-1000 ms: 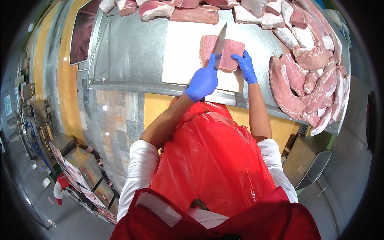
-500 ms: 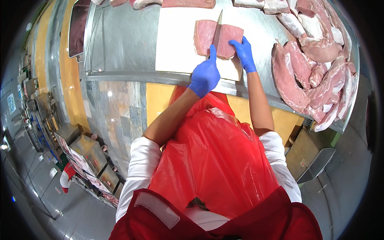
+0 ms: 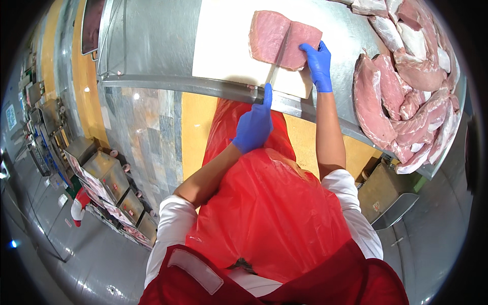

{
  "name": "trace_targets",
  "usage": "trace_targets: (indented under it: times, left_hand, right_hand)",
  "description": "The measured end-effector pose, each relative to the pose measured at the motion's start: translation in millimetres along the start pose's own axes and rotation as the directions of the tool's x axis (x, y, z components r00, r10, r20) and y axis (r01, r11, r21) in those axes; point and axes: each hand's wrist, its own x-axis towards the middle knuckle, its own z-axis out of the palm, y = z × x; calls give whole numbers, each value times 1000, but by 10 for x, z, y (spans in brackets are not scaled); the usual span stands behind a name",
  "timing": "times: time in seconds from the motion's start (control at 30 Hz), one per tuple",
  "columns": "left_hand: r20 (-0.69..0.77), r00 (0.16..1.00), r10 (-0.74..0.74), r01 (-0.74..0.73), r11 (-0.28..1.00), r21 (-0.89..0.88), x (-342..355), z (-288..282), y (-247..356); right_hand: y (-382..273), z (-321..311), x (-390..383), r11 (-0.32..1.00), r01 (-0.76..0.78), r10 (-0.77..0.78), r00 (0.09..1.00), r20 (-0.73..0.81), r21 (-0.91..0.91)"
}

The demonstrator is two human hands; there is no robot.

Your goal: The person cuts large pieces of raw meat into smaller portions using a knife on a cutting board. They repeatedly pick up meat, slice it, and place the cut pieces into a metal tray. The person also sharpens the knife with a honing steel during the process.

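My left hand [image 3: 254, 124], in a blue glove, grips a long knife [image 3: 273, 76] with the index finger stretched along it; the handle is hidden. The blade slants up into a slit down the middle of a slab of pink meat [image 3: 269, 35], which lies on a white cutting board [image 3: 218, 46]. My right hand [image 3: 318, 66], also gloved in blue, holds the slab's right edge, thumb on top.
A steel table [image 3: 147, 51] carries a pile of meat pieces [image 3: 401, 107] at right and more along the back. A dark tray [image 3: 90, 28] is at upper left. Steel carts [image 3: 107, 173] and a person in red and white [image 3: 80, 203] are at lower left.
My left hand has drawn the knife back toward my body, so less blade lies within the meat. My right hand stays on the slab. The table has shifted upward in view.
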Motion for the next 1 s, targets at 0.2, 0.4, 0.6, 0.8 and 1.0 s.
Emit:
trace_targets:
  times: [0.2, 0.4, 0.6, 0.8, 1.0]
  left_hand:
    - [167, 984, -59, 64, 998, -25, -375, 27, -209]
    - [213, 976, 38, -26, 998, -58, -796, -839, -676]
    - [195, 967, -163, 219, 924, -313, -1208, -1548, -1186]
    - [40, 855, -517, 393, 596, -700, -1418, -1390, -1376]
    - [12, 827, -562, 364, 520, -773, -1450, -1400, -1569]
  right_hand:
    - [46, -91, 94, 1000, -6, 5, 1000, -15, -28]
    - [-107, -194, 114, 996, -71, 72, 997, 15, -55]
    - [-118, -303, 57, 971, -151, 130, 983, 127, 183]
    - [-815, -379, -390, 989, 17, -50, 975, 219, 148]
    - [-1762, -282, -607, 914, 295, -43, 752, 658, -277]
